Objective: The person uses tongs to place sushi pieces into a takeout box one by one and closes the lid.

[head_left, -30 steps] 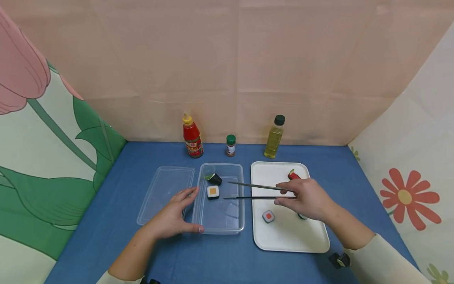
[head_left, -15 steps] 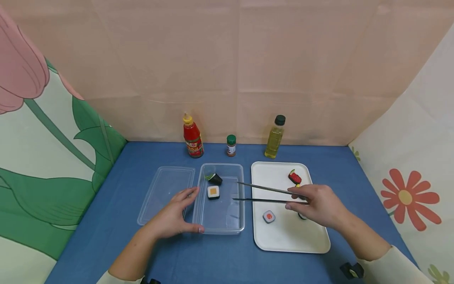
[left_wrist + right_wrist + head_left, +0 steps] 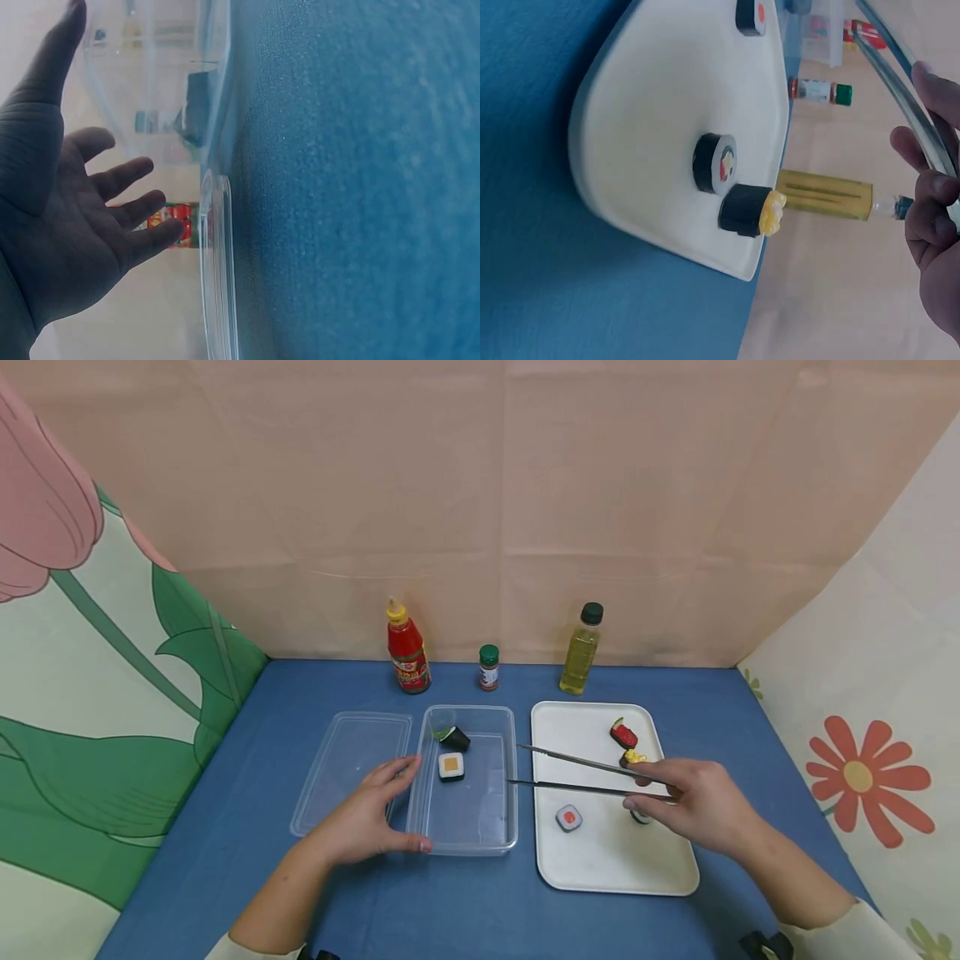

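Observation:
My right hand (image 3: 697,802) holds long metal tongs (image 3: 577,787) above the white tray (image 3: 577,864). Their arms are spread, with nothing between the tips, which overlap the clear plastic container's (image 3: 468,827) right rim. On the tray lie a red-topped sushi piece (image 3: 623,734), a yellow-topped one (image 3: 750,210), a roll with a red centre (image 3: 568,817) and another roll (image 3: 714,163), partly covered by the right hand in the head view. Fingers spread, my left hand (image 3: 367,822) rests at the container's left side. Inside are a dark roll with green (image 3: 455,739) and a white piece with a yellow centre (image 3: 451,766).
Left of the container lies its clear lid (image 3: 330,777), partly behind the left hand. Along the back wall stand a red sauce bottle (image 3: 408,652), a small green-capped jar (image 3: 488,668) and an oil bottle (image 3: 580,656). Blue cloth covers the table (image 3: 480,910).
My right hand has moved right and slightly nearer with the tongs, drawing their tips back from over the container. The yellow-topped piece has come into sight. My left hand has stayed put.

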### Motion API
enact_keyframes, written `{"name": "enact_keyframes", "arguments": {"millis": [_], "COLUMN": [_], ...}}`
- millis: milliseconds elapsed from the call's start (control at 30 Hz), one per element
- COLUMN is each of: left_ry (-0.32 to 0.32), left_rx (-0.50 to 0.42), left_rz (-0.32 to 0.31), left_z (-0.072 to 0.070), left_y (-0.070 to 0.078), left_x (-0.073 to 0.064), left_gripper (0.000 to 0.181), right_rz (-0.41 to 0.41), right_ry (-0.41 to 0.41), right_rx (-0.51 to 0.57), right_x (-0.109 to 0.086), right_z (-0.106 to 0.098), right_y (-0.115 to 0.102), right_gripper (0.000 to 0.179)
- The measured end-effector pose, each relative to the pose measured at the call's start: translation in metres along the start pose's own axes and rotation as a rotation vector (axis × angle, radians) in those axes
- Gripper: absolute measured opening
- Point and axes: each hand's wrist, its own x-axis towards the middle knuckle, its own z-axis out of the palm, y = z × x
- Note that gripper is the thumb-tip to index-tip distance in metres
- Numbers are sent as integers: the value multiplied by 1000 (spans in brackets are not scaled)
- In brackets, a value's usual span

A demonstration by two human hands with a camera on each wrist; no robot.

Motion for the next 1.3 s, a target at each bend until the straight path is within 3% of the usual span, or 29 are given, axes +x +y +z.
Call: {"name": "enact_keyframes", "arguments": {"millis": [400,600,1300], "left_ry": [-1,-8,-11], "left_rx": [-6,-7,-9], "left_rz": [0,-13,-17], "left_z": [0,0,-1], "left_y": [0,1,2], "left_x": [-1,0,0], "left_gripper": [123,124,123], "right_rz": [10,55,135], "right_ry": [32,-28,-192], "right_rx": [-14,-39,39], "right_x": [-16,-26,-56], "right_z": [-10,-14,-21], "right_y": [9,15,32], "right_gripper": [44,43,35]}}
